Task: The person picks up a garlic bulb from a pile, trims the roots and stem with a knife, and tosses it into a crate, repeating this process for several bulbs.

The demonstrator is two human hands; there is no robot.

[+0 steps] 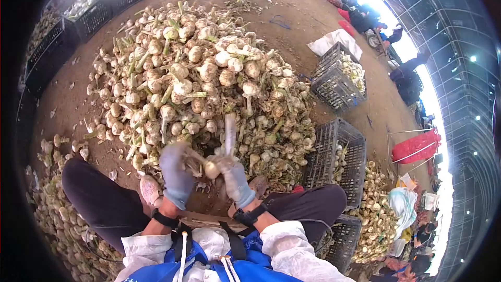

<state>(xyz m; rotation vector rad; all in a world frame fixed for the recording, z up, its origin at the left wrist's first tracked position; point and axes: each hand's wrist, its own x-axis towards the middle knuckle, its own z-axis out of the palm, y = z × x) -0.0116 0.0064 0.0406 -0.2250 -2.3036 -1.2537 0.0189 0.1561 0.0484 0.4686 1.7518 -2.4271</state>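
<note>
My left hand (176, 171), in a grey-blue work glove, is closed on the stem of a garlic bulb (211, 171). The bulb hangs between both hands, close to the fingers of my right hand (235, 178), which wears the same kind of glove. Upward from my right fist sticks a pale, blade-like tool (229, 134), smeared by motion; its exact kind does not show. Right in front of both hands rises a large heap of garlic bulbs with stems (198, 83).
Black plastic crates (336, 156) stand on my right, another crate (339, 78) with pale garlic farther off. More crates (83, 15) line the far left. Loose garlic (376, 214) lies at right, more (57, 209) at left. People (407, 78) sit along the right side.
</note>
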